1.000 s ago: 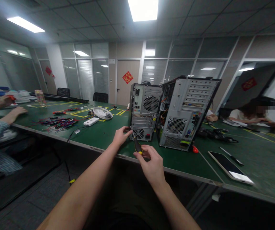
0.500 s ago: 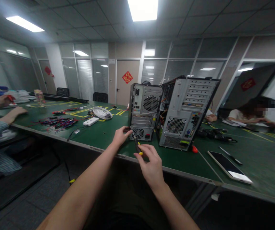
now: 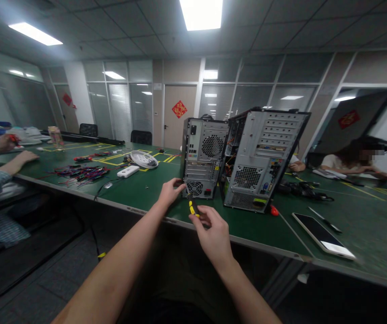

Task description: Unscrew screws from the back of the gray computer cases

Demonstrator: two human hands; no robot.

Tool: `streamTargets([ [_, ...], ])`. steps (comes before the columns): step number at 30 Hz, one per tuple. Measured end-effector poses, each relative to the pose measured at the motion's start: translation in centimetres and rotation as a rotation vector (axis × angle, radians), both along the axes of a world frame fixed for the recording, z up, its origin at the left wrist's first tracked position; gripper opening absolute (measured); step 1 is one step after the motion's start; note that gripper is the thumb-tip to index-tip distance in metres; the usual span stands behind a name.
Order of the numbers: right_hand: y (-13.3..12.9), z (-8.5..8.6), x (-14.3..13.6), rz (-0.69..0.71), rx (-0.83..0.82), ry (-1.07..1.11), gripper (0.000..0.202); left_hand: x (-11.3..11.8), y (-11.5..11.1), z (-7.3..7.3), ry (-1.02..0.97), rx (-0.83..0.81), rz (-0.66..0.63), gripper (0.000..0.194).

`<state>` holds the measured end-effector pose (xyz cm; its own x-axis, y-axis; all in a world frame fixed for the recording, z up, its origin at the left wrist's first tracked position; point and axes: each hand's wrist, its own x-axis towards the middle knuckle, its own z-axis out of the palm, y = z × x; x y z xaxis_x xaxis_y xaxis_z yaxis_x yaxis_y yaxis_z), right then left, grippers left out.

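Observation:
Two computer cases stand upright side by side on the green table, backs facing me: a smaller one (image 3: 200, 157) and a larger one (image 3: 257, 157). My right hand (image 3: 212, 227) pinches the end of a black and yellow screwdriver (image 3: 192, 206), which points up at the lower left of the smaller case's back. At that case's lower left edge is my left hand (image 3: 171, 192), its fingers closed near the screwdriver's tip; whether they hold something is too small to tell.
Left on the green table (image 3: 139, 189) lie wires (image 3: 78, 173), a white basket (image 3: 144, 159) and a white device (image 3: 128, 171). To the right are a phone (image 3: 321, 236), black cables (image 3: 306, 191) and a pen-like tool (image 3: 325, 219). Other people sit at both sides.
The screwdriver has turned in my right hand, showing more yellow on its handle. My left hand has stayed at the case's edge.

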<state>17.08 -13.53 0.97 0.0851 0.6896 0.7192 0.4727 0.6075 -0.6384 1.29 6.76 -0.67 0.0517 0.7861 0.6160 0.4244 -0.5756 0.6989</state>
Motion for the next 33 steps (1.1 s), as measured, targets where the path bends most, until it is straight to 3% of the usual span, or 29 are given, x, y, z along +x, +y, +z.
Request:
streamTargets([
  [11,-0.11,-0.06,-0.01,-0.017,0.087,-0.064,0.018,0.02,-0.02,0.19,0.012,-0.021,-0.001,0.021],
  [33,-0.19,0.07,0.09,-0.027,0.089,-0.064,0.015,0.03,-0.09,0.17,-0.005,-0.011,0.005,0.023],
])
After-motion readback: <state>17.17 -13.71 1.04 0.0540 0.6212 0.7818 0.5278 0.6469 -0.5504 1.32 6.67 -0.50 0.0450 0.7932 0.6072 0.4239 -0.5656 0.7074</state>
